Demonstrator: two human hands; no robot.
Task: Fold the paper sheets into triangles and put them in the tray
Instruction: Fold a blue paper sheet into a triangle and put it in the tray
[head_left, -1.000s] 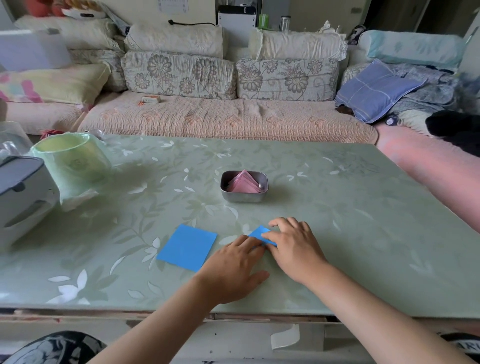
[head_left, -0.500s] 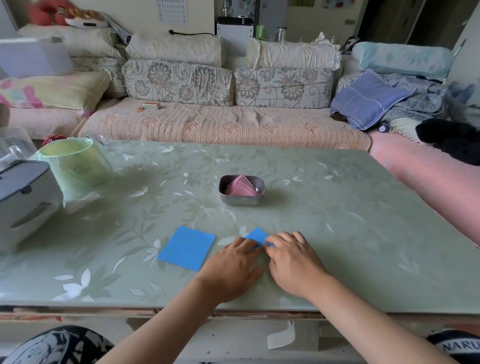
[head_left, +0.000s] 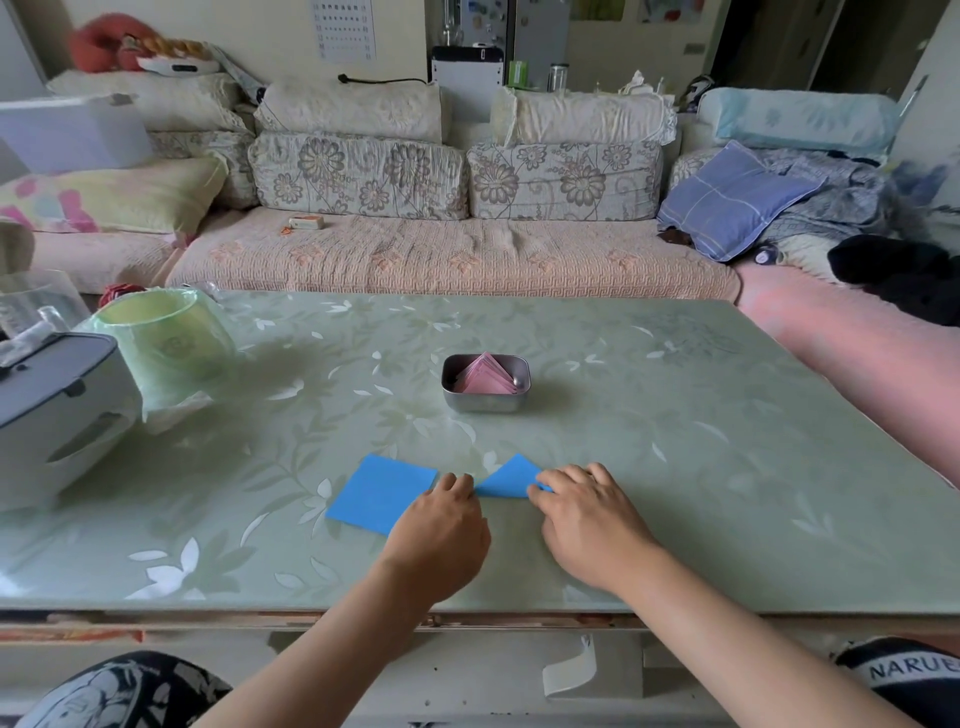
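A blue paper folded into a triangle (head_left: 508, 479) lies flat on the green table (head_left: 675, 467), between my two hands. The fingertips of my left hand (head_left: 441, 527) touch its left corner. The fingers of my right hand (head_left: 589, 514) press on its right corner and cover that end. A flat blue square sheet (head_left: 382, 491) lies just to the left, its near right corner under my left hand. Beyond them stands a small metal tray (head_left: 485, 404) holding pink folded triangles (head_left: 485, 378).
A grey and white appliance (head_left: 52, 405) and a pale green bin with a plastic liner (head_left: 161, 343) stand at the table's left side. A sofa with cushions (head_left: 441, 260) runs behind the table. The table's near edge is just under my forearms.
My hands have slid apart along the folded blue paper, the left one leftward and the right one rightward, so more of the triangle shows between them.
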